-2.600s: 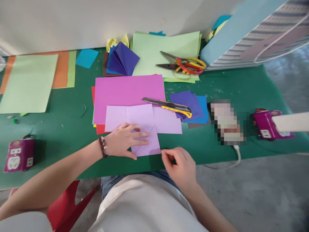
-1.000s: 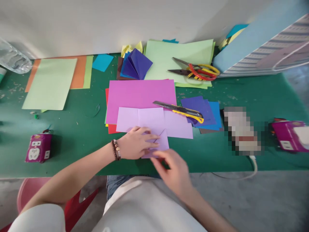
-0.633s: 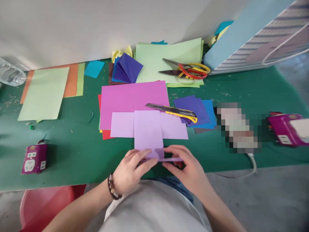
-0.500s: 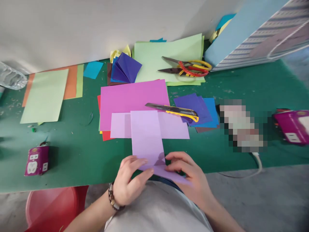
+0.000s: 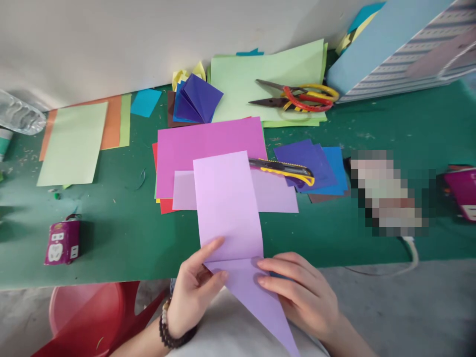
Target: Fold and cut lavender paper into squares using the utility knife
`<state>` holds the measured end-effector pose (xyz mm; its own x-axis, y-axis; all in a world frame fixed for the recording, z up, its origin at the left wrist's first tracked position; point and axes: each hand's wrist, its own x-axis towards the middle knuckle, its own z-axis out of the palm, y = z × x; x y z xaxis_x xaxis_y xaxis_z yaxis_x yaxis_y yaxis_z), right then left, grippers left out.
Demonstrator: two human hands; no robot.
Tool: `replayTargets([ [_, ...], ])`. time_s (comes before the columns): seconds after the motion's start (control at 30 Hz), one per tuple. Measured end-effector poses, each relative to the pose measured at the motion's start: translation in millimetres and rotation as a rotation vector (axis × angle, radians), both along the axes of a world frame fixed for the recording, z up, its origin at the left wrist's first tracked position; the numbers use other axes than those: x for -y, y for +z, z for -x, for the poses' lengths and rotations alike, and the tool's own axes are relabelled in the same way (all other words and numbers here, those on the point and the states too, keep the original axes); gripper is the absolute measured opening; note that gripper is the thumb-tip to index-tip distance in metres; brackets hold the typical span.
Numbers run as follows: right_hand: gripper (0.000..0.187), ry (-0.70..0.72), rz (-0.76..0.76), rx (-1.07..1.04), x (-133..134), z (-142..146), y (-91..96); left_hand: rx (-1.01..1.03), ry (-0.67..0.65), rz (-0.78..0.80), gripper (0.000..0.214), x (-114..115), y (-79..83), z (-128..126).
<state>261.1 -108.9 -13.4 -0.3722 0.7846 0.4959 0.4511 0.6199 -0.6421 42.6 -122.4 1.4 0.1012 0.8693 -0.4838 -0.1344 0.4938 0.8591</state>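
1. At the near edge of the table [image 5: 145,248], the folded purple paper [image 5: 226,203] is held by the left hand [image 5: 199,290], pinching the fold's left end, and the right hand [image 5: 307,295], pinching its right side (that thumb is hidden).
2. If one hand pulls harder, the fold could go crooked.
3. The paper's far end hides the knife's [image 5: 286,171] left end; a blade there might cut it.

the left hand [image 5: 208,277] and right hand [image 5: 297,287] hold a lavender paper sheet [image 5: 228,208], creased across between them, its near end tapering over a white shirt [image 5: 219,327]. just beyond the hands, a yellow-black utility knife [image 5: 286,171] lies across a lavender strip [image 5: 278,199]; left of them, a purple socket box [image 5: 63,242] rests on the green counter [image 5: 126,248].
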Motion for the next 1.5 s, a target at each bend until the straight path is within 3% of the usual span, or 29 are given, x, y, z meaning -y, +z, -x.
replayTargets([
  [0.23, 0.022, -0.017, -0.014, 0.059, 3, -1, -2.3, -0.144, -0.061, -0.096, 0.041, 1, -0.7, 0],
  [0.5, 0.027, 0.011, 0.101, -0.022, -3, -2, -1.2, -0.214, -0.157, -0.251, 0.037, -5, 5.3, 7],
  [0.63, 0.025, -0.052, 0.192, 0.041, -24, 6, -5.4, -0.421, -0.145, -0.370, 0.036, -13, -8.4, 16],
  [0.77, 0.040, -0.077, 0.308, 0.202, -48, 20, -16.6, -0.551, -0.028, -0.280, 0.037, -19, -26.5, 16],
  [0.9, 0.054, -0.084, 0.196, 0.296, -77, 15, -19.2, -0.493, 0.020, -0.237, 0.040, -21, -33.3, 13],
  [1.0, 0.059, -0.234, -0.002, 0.405, -109, -12, -18.3, -0.523, 0.018, -0.246, 0.039, -23, -30.5, 15],
  [1.07, 0.054, -0.275, -0.097, 0.534, -131, -31, -21.1, -0.664, -0.043, -0.328, 0.036, -27, -25.6, 19],
  [1.17, 0.044, -0.295, -0.128, 0.633, -151, -49, -30.9, -1.041, -0.116, -0.533, 0.032, -34, -15.6, 28],
  [1.27, 0.035, -0.334, -0.134, 0.627, -156, -52, -40.2, -1.262, -0.139, -0.687, 0.033, -41, -6.6, 32],
  [1.5, 0.028, -0.309, -0.123, 0.547, -149, -57, -30.6, -1.103, -0.389, -0.939, 0.013, -58, -8.7, 6],
])
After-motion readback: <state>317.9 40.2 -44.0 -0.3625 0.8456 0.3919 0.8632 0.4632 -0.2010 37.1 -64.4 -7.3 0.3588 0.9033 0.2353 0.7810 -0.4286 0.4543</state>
